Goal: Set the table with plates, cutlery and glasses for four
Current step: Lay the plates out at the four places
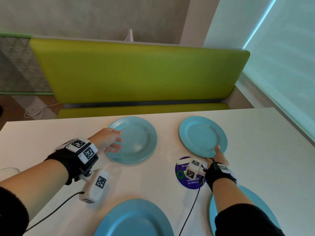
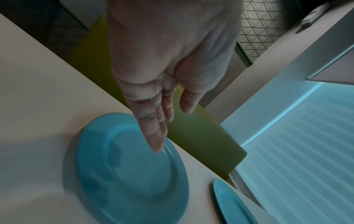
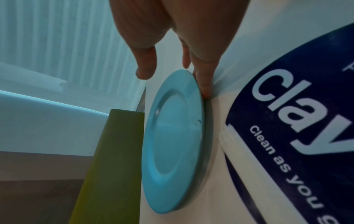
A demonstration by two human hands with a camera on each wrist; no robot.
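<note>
Left hand (image 1: 109, 140): we see it released, fingers (image 2: 155, 142) straight, over the far-left plate (image 1: 136, 140).
Right hand (image 1: 219, 156): released, fingertips (image 3: 204, 84) touching the far-right plate (image 1: 202, 135) at its near rim.
Both plates: on our counter (image 1: 42, 133).

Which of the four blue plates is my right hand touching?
The far right plate, beside the round purple sticker: the right hand touches its near rim. The left hand is at the far left plate instead.

My head cam looks forward and down over the bench (image 1: 51, 133). Left wrist, close above, shares the far left plate (image 2: 134, 174) with it; right wrist, near bench level, the far right plate (image 3: 176, 136).
</note>
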